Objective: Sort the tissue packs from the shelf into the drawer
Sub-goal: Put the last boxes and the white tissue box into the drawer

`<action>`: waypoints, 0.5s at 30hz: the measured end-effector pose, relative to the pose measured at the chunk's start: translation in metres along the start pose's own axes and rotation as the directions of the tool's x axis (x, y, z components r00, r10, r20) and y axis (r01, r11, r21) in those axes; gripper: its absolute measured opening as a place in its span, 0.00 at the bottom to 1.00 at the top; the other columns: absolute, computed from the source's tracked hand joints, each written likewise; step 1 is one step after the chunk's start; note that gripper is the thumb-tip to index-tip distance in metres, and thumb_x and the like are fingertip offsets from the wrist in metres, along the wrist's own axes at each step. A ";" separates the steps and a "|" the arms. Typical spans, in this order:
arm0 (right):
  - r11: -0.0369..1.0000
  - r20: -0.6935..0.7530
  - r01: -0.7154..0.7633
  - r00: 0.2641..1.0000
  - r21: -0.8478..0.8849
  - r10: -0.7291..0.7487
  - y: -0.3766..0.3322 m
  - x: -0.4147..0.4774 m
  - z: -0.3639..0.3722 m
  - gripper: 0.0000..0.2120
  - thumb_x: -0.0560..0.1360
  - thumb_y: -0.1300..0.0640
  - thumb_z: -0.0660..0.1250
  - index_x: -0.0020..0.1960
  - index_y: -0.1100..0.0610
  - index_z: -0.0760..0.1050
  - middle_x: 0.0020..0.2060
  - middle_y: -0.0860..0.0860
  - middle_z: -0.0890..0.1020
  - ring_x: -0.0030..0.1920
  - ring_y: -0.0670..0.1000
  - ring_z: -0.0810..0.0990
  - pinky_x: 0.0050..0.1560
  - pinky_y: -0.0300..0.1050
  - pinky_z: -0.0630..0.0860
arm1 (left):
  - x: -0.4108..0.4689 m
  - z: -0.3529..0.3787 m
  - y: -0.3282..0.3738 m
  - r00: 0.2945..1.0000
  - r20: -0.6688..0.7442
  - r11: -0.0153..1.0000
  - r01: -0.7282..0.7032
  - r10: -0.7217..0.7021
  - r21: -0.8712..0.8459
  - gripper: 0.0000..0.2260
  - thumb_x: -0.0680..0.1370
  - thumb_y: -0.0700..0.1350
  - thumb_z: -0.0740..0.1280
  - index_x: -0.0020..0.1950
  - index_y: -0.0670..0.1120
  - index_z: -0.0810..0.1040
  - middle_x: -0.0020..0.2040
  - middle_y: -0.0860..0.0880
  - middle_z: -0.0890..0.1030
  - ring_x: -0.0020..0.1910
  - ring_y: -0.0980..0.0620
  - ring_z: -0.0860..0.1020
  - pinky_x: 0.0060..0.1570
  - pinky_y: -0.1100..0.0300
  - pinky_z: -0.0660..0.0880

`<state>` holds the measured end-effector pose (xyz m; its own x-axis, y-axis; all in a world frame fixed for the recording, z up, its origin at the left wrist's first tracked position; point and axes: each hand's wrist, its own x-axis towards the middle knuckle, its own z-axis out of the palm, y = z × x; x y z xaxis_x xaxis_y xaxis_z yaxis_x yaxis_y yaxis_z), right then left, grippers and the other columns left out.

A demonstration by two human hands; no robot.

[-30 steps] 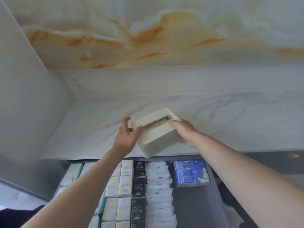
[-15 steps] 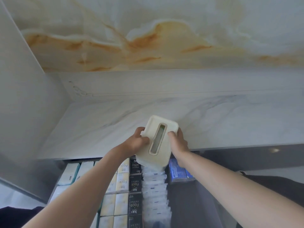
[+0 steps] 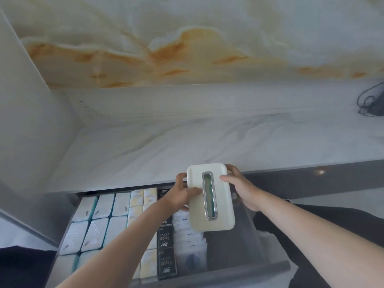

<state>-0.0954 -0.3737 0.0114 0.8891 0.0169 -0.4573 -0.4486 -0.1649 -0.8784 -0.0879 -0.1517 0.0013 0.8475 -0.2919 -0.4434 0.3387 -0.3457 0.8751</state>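
Note:
A cream tissue box [image 3: 218, 217] with a long slot in its top hangs over the open drawer [image 3: 259, 244], slot facing me. My left hand [image 3: 182, 194] grips its left side, thumb on the top. My right hand [image 3: 241, 190] grips its right side. Below, the drawer holds rows of tissue packs: white-and-teal packs [image 3: 97, 227] at the left, yellow Face packs [image 3: 137, 197], black Face packs [image 3: 166, 260] and white packs [image 3: 189, 240] in the middle. The drawer's right part under the box is dark and mostly hidden.
The white marble shelf [image 3: 187, 142] runs behind the drawer, with a marble wall above it. A black cable [image 3: 372, 100] lies at its far right. A white side panel [image 3: 31, 121] closes the left.
Both hands have carried the tissue box off the shelf, toward me and down over the drawer, turning it so its slot runs lengthwise. The blue pack is now hidden behind it.

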 end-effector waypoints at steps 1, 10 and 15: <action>1.000 0.017 -0.010 1.000 -0.017 0.011 0.005 -0.004 -0.009 0.14 0.79 0.52 0.64 0.64 0.42 0.71 0.59 0.54 0.80 0.56 0.56 0.81 0.44 0.49 0.77 | -0.001 0.005 -0.001 1.000 0.023 0.999 0.009 -0.010 0.045 0.26 0.77 0.50 0.69 0.69 0.55 0.58 0.58 0.51 0.77 0.49 0.47 0.82 0.45 0.50 0.81; 0.940 0.127 -0.233 0.955 -0.248 0.270 0.049 -0.012 -0.044 0.19 0.80 0.40 0.60 0.69 0.42 0.66 0.62 0.50 0.76 0.61 0.54 0.74 0.48 0.54 0.74 | 0.001 0.048 -0.015 0.956 0.222 0.957 0.130 -0.190 0.258 0.21 0.79 0.56 0.64 0.67 0.52 0.60 0.51 0.45 0.81 0.40 0.46 0.83 0.45 0.51 0.81; 0.926 0.153 -0.270 0.936 -0.265 0.316 0.060 0.002 -0.041 0.19 0.80 0.40 0.59 0.69 0.43 0.66 0.60 0.51 0.79 0.59 0.54 0.78 0.48 0.54 0.76 | 0.006 0.054 -0.015 0.946 0.233 0.950 0.163 -0.227 0.266 0.16 0.81 0.52 0.63 0.66 0.51 0.63 0.50 0.45 0.81 0.39 0.45 0.84 0.43 0.50 0.83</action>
<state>-0.1171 -0.4238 -0.0360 0.6766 0.1147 -0.7274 -0.6311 -0.4186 -0.6531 -0.1103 -0.1968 -0.0246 0.6294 -0.4052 -0.6631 0.3511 -0.6130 0.7078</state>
